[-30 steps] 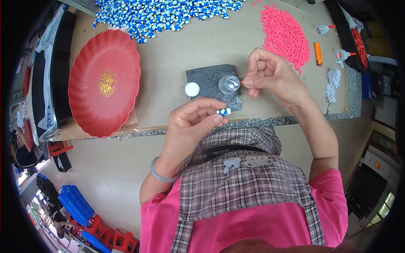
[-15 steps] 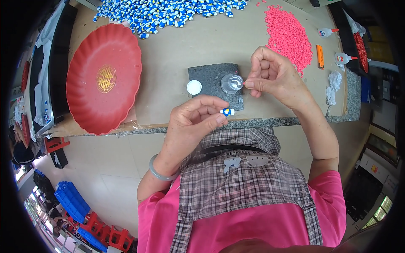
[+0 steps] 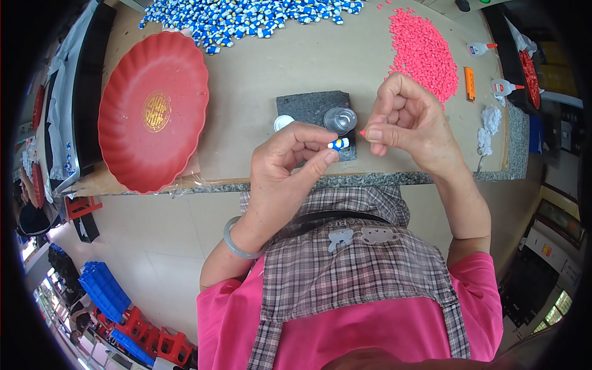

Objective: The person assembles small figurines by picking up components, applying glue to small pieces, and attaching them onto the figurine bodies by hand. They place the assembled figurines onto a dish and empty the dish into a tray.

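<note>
Pinched between thumb and forefinger, a small blue, white and yellow piece [image 3: 338, 144] is in my left hand [image 3: 290, 161]. My right hand [image 3: 412, 122] grips a tiny pink piece [image 3: 362, 133] at its fingertips, a short way to the right of the blue one and apart from it. Behind them a small clear plastic cup [image 3: 340, 121] stands on a dark grey pad [image 3: 308, 105]. A round white cap or dish [image 3: 283, 122] is partly covered by my left hand.
A large red scalloped tray [image 3: 179, 68] lies at the left. Heaps of blue-white pieces [image 3: 246, 18] and pink pieces [image 3: 422, 52] cover the far side. At the right are two glue bottles [image 3: 502, 86], an orange box cutter [image 3: 470, 84] and crumpled tissue [image 3: 488, 129].
My right hand has drawn back from the cup with the pink piece and come slightly nearer me. My left hand has risen toward the cup, bringing the blue-white piece closer to the pink one.
</note>
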